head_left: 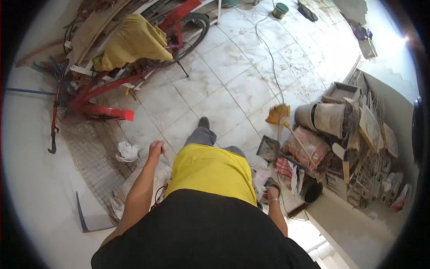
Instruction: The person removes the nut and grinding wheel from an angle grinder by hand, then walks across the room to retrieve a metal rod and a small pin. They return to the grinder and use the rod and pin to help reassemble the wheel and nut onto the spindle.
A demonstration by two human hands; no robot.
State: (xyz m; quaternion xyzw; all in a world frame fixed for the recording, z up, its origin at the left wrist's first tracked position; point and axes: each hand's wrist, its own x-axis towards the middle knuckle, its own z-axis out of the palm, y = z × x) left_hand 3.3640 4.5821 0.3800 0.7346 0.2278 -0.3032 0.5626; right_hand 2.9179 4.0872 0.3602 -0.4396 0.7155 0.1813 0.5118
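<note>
My left hand (156, 149) hangs out to the left of my body with its fingers curled in, and I see nothing in it. Near it on the floor is a crumpled white plastic bag (127, 151). Low at my right side, my right hand (272, 193) is closed around a small dark object (271, 183) whose kind I cannot make out. Pale plastic bags (260, 172) lie beside that hand. A dustpan (268, 148) rests on the floor ahead of it.
A red bicycle (89, 96) draped with a yellow cloth (134, 42) leans among boards at left. At right are a broom (278, 114), buckets (329, 117), sacks (306, 145) and piled scrap. A cable (270, 54) runs across the dusty tiles towards a green bucket (280, 10).
</note>
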